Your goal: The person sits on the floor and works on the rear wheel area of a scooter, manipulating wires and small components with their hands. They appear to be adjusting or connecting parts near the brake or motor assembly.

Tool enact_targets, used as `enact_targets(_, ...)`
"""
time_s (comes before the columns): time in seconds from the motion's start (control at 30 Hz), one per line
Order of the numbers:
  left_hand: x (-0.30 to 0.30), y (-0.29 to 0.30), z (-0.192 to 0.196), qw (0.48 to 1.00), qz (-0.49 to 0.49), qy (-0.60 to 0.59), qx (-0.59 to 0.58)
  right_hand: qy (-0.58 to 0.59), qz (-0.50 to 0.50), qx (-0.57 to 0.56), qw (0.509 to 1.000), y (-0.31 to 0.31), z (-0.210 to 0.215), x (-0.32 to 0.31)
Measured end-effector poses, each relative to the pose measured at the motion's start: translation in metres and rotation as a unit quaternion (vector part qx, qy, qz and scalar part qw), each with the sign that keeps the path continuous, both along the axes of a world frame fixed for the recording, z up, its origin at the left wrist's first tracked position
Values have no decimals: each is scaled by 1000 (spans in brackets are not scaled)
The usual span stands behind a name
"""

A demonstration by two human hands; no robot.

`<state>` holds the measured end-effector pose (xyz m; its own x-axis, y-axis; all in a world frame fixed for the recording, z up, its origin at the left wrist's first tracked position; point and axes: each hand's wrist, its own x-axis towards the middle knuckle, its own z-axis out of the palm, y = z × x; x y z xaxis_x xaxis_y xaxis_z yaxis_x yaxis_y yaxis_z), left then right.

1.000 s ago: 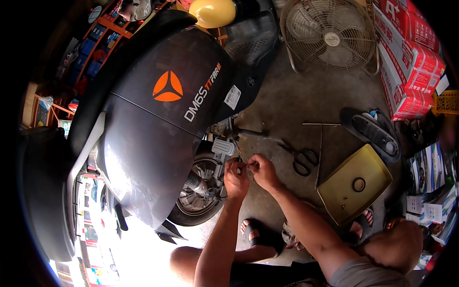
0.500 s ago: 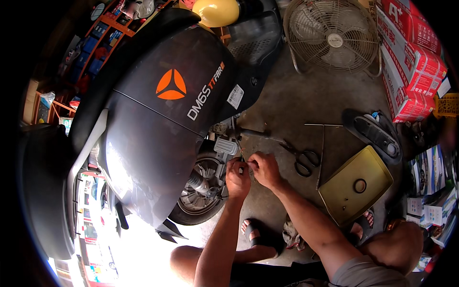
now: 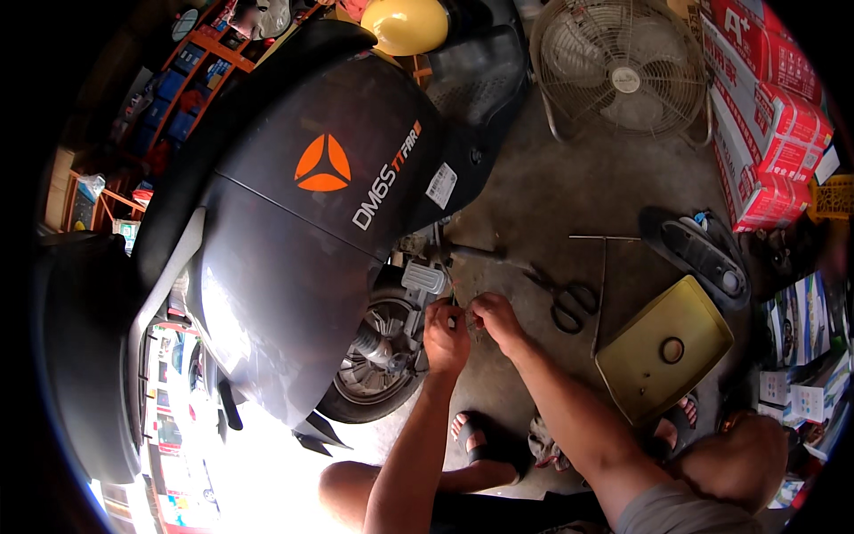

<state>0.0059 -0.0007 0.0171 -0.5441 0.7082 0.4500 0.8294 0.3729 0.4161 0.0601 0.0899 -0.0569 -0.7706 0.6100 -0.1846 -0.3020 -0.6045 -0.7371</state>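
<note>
Beside the rear wheel (image 3: 378, 360) of a dark grey scooter (image 3: 294, 231), my two hands work close together. My left hand (image 3: 447, 338) is closed in a pinch just below the grey ribbed footpeg (image 3: 423, 279). A thin strand that looks like a wire (image 3: 455, 292) runs from the scooter down to its fingertips. Just right of it, my right hand (image 3: 498, 320) is closed too, thumb and fingers pressed together. Whatever lies between its fingertips is too small to make out. The hands are slightly apart.
On the floor to the right lie black-handled scissors (image 3: 572, 307), a T-shaped metal rod (image 3: 602, 294), a dark oblong cover (image 3: 698, 254) and a yellowish tray (image 3: 640, 356) holding a ring (image 3: 672, 350). Farther off stand a floor fan (image 3: 623, 80) and red cartons (image 3: 774, 133).
My right hand has drawn slightly away from my left, opening a small gap between them. My left hand keeps its pinch near the footpeg. The whole view has shifted a little.
</note>
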Motion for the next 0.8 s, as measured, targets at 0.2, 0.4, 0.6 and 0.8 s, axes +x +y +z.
enact_targets(0.2,3,7,-1,1000,2,19,-4,-97,-156,271,945,-4,-4,1)
enact_targets(0.4,-4,-1,-9,1000,4,16,13,-162,-85,344,921,-4,7,0)
enact_targets(0.6,11,9,6,996,70,60,-3,-193,-32,327,925,8,11,-3)
enact_targets(0.8,20,10,20,980,149,8,-134,-188,-40,310,931,3,9,-2)
